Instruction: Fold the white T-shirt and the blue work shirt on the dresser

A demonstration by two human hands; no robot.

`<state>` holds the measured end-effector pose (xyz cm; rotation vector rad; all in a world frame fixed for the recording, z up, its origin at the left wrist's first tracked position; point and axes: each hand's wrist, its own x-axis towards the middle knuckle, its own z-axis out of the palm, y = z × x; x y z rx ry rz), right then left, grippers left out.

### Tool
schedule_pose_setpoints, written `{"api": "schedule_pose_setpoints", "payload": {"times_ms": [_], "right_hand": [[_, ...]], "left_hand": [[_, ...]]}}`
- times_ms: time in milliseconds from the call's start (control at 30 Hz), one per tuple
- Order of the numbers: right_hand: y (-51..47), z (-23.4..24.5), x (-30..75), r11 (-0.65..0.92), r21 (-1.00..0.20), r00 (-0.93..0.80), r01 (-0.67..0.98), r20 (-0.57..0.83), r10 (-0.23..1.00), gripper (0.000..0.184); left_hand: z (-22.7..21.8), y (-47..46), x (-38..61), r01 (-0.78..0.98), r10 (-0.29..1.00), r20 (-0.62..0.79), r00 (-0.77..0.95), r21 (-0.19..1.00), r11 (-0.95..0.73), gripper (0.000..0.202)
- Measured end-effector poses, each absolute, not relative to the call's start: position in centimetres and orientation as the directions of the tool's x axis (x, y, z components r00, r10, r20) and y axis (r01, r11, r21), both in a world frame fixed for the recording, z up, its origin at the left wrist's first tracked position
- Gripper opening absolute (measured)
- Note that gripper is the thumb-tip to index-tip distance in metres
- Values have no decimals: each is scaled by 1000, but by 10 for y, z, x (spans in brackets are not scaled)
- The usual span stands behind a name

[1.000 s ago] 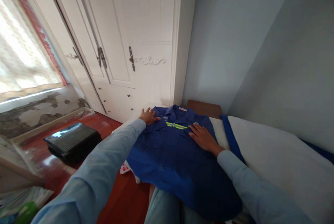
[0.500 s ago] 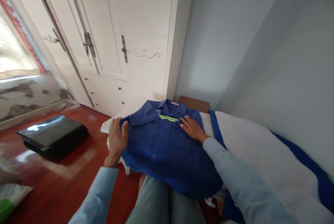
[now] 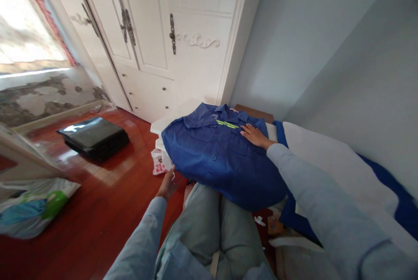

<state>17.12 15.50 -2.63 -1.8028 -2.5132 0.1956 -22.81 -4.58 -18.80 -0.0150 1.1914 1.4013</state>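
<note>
A blue work shirt [image 3: 215, 153] with a yellow-green reflective stripe lies buttoned and face up over the corner of a white bed [image 3: 329, 171]. My right hand [image 3: 256, 135] rests flat on its chest near the collar, fingers stretched out. My left hand [image 3: 168, 183] is low at the shirt's near left edge, below the hem, its fingers partly tucked under the cloth so their grip is hidden. My knees in pale trousers [image 3: 212, 219] sit just below the shirt.
A white wardrobe [image 3: 170, 36] with dark handles stands behind the bed. A black case [image 3: 94, 137] lies on the red wooden floor. A plastic bag [image 3: 35, 204] lies at the left. A small white-and-pink packet [image 3: 159, 163] sits by the bed corner.
My left hand slid from the shirt's collar side down along its left edge to the hem. My right hand stayed flat on the shirt. The camera tilted down.
</note>
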Motion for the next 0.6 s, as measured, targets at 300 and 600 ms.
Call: {"api": "schedule_pose_setpoints", "payload": {"times_ms": [300,600], "right_hand": [[36,7,115,558,-460,-531,690,202,823,64],[-123,-5,119,69,-890,-784,451,-358,507,62]], "left_hand": [[-218,-47,-206,-947,807,-581,-104,306,98,32],[-225,-43,-179,-950,779,-624,-60,276,148,36]]}}
